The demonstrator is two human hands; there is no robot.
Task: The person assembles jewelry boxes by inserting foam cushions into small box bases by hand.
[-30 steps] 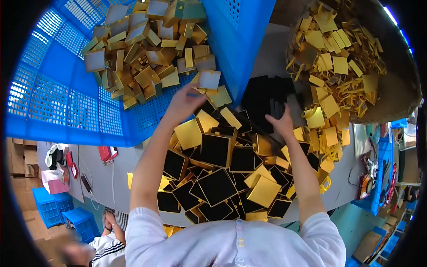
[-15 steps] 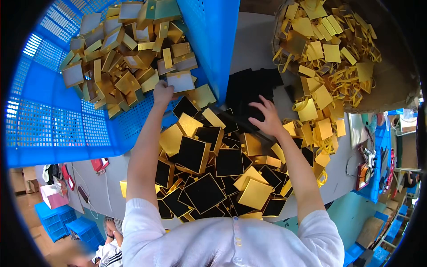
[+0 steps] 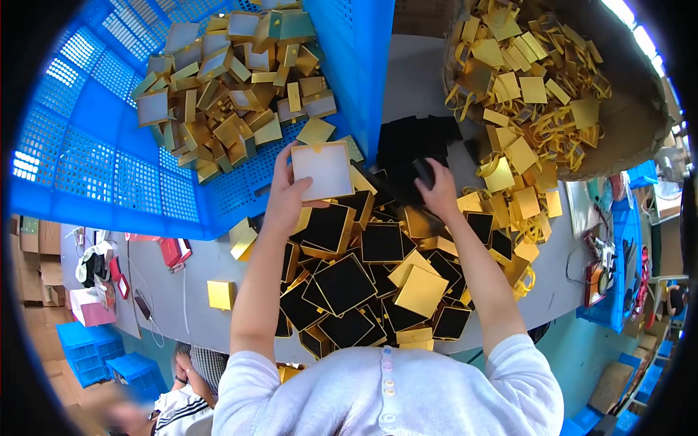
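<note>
My left hand (image 3: 285,192) is closed around the edge of a small gold box (image 3: 324,171), its thumb on the white inside. The box is tilted toward me, above the near corner of the blue crate. In my right hand (image 3: 440,195) is a thin black pad (image 3: 423,173), pinched between thumb and fingers. Beneath and behind that hand lies a heap of black pads (image 3: 418,142). Just in front of both hands, gold boxes with black pads inside (image 3: 343,285) are piled on the table.
At the left, a blue plastic crate (image 3: 109,185) holds many gold boxes with white insides (image 3: 233,102). Gold box parts with ribbons (image 3: 534,91) spill from a large container at the right. One gold box (image 3: 220,295) sits apart on the grey table (image 3: 196,265). Another person sits lower left.
My left hand has lifted the gold box from the crate and drawn it toward me. My right hand, open before, has closed on a black pad. The view has shifted slightly.
</note>
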